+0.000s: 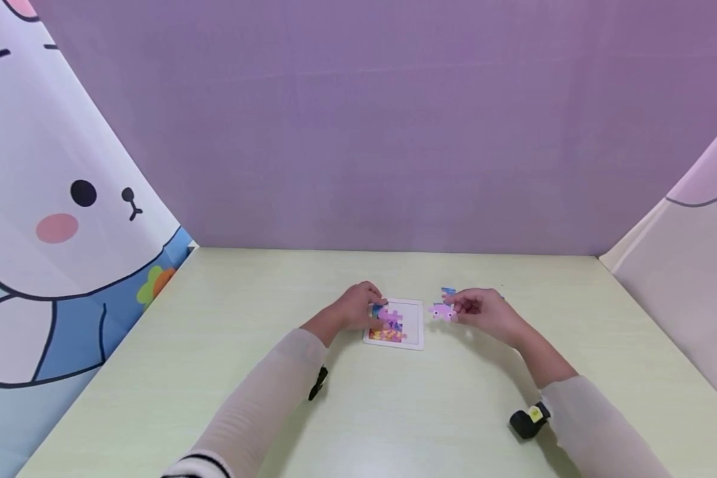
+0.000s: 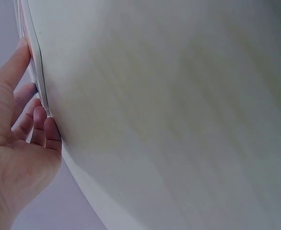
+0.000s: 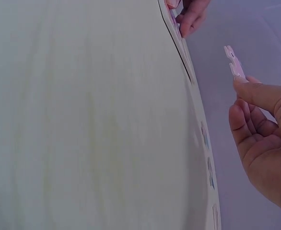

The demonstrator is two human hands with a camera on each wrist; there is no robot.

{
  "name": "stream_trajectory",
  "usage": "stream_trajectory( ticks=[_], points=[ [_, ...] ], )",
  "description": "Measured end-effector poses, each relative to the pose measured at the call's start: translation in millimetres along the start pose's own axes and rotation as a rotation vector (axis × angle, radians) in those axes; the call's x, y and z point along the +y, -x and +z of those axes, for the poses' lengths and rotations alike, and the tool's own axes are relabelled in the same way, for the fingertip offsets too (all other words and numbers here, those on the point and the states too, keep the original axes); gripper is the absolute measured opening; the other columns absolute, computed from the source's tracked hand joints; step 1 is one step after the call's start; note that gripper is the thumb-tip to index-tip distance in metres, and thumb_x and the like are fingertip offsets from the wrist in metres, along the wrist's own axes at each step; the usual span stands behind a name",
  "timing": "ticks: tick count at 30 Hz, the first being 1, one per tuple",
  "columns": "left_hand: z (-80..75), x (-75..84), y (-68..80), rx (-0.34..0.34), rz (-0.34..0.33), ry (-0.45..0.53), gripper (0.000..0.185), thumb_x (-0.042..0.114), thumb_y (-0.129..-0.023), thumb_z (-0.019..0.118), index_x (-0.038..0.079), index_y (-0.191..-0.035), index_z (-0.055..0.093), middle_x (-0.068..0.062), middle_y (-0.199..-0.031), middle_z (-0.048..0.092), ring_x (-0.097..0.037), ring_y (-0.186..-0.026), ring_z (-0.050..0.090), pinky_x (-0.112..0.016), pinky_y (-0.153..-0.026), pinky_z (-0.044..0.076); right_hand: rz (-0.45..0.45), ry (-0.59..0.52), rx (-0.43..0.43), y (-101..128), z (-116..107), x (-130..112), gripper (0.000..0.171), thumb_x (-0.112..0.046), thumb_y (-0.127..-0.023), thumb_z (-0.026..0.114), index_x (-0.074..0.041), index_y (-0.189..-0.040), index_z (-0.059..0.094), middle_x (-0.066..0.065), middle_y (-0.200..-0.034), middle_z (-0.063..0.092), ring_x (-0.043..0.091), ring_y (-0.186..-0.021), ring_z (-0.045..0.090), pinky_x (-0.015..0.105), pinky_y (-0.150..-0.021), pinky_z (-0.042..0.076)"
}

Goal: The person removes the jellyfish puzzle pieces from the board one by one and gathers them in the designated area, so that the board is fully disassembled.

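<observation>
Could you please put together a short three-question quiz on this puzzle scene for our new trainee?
1. True or false: the right hand pinches a pink puzzle piece above the table.
2. Which hand rests on the white puzzle tray: A) left hand, B) right hand, C) neither?
3. Fill the gap: the tray lies ___ the two hands: between or behind?

Key: 1 true; 2 A; 3 between.
</observation>
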State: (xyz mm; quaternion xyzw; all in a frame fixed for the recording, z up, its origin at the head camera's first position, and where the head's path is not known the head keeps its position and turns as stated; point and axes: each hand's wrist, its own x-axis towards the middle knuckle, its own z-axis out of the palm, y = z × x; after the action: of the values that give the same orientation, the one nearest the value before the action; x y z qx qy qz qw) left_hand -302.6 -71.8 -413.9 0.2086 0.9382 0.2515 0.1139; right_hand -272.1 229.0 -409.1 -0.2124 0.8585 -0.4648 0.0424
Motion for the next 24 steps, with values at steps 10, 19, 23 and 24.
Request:
stream_trajectory(
  ticks=[10,19,23,24],
  points=[
    [-0.4,-0.5,0.8,0.0,0.007,0.012,0.058,0.028,-0.082,0.081,0.007,-0.133,0.06,-0.005,-0.128,0.051,-0.025,-0.123,0.046,-0.038,-0.107,0.036,0.02,0.023,-0.027,5,-8,8,0.027,0.007,-0.086,0.068,0.002,-0.112,0.069,0.01,-0.092,0.063,0.023,-0.085,0.055,0.022,-0.069,0.05],
    [0.1,0.4,0.3,-0.001,0.01,-0.001,0.057,0.028,-0.084,0.079,0.008,-0.133,0.059,-0.005,-0.129,0.05,-0.025,-0.124,0.045,-0.038,-0.108,0.035,0.068,0.044,-0.033,-1,-14,25,0.027,0.01,-0.086,0.067,0.003,-0.111,0.07,0.01,-0.093,0.064,0.023,-0.085,0.057,0.022,-0.068,0.051],
    [0.2,0.9,0.4,-0.003,0.013,-0.011,0.057,0.029,-0.084,0.079,0.008,-0.134,0.059,-0.005,-0.129,0.05,-0.025,-0.124,0.045,-0.038,-0.108,0.034,0.072,0.061,-0.043,-5,-16,27,0.027,0.011,-0.086,0.066,0.002,-0.111,0.07,0.009,-0.092,0.064,0.023,-0.085,0.056,0.023,-0.067,0.051],
    [0.4,0.9,0.3,-0.003,0.012,-0.013,0.057,0.029,-0.084,0.079,0.009,-0.134,0.059,-0.005,-0.13,0.05,-0.025,-0.124,0.045,-0.038,-0.108,0.034,0.073,0.065,-0.046,-6,-16,28,0.027,0.011,-0.086,0.066,0.002,-0.111,0.07,0.009,-0.091,0.064,0.023,-0.085,0.056,0.023,-0.067,0.051]
  ],
)
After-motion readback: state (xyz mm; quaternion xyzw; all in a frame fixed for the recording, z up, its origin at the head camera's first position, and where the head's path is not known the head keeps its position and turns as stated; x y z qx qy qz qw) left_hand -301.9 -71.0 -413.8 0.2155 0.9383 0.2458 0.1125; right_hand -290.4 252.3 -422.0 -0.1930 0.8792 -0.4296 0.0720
